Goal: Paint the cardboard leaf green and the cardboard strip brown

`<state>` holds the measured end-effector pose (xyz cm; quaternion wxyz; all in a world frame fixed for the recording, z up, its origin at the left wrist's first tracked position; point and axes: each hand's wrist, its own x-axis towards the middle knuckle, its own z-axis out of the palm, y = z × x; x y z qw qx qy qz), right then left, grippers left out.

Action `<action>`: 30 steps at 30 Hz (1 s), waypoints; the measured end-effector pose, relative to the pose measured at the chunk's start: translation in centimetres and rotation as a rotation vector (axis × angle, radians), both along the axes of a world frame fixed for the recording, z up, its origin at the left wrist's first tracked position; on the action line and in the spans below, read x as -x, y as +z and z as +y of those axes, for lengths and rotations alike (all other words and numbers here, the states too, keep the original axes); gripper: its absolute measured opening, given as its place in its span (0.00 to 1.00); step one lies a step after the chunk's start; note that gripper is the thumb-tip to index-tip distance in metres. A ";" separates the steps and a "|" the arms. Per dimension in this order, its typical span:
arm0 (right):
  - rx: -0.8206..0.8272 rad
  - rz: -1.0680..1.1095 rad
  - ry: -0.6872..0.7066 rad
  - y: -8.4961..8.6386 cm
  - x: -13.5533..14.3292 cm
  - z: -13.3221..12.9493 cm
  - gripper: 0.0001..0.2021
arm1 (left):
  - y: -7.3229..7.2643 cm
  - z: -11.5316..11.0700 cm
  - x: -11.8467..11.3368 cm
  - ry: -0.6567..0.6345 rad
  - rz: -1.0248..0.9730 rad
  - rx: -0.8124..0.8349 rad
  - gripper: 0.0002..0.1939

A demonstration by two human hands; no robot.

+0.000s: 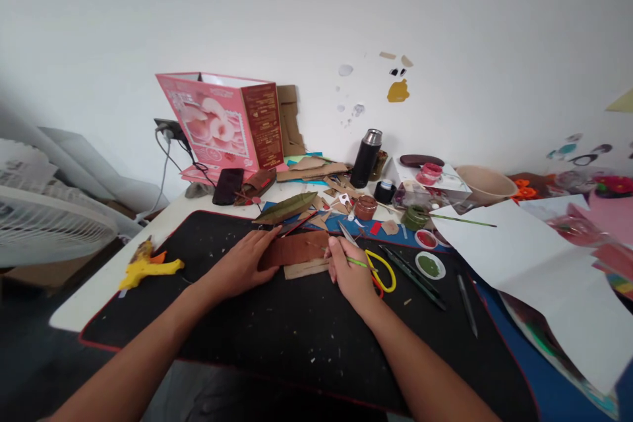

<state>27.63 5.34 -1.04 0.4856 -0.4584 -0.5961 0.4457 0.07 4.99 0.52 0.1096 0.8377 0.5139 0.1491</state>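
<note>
A reddish-brown painted strip of cardboard (291, 249) lies on the black mat (297, 343), with a bare tan cardboard edge (307, 269) showing along its near side. My left hand (253, 256) rests flat over the strip's left end, fingers stretched out. In my right hand (351, 270) is a thin green-handled paintbrush (357, 262), pinched, its tip over the right part of the brown surface. Scissors with yellow and orange handles (388, 270) lie just beyond my right hand. A large green leaf shape (287, 208) sits behind the strip.
Paint jars, including a brown one (365, 207) and a green one (415, 216), stand behind. A green paint dish (430, 266) and dark pens (415, 280) lie right. A black flask (366, 159), pink box (222, 122), phone (228, 186) and yellow glue gun-like object (148, 268) surround the mat.
</note>
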 end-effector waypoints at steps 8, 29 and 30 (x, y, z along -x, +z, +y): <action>-0.012 0.120 -0.042 0.4 -0.2 -0.7 0.28 | 1.0 -1.2 0.4 0.034 -0.044 -0.031 0.42; -0.145 -0.002 -0.100 1.2 -0.8 -1.8 0.28 | 10.4 16.6 -1.6 0.167 0.040 -0.236 0.48; -0.155 -0.025 -0.095 1.3 -0.8 -1.9 0.27 | 10.4 18.0 -2.4 0.171 0.055 -0.228 0.48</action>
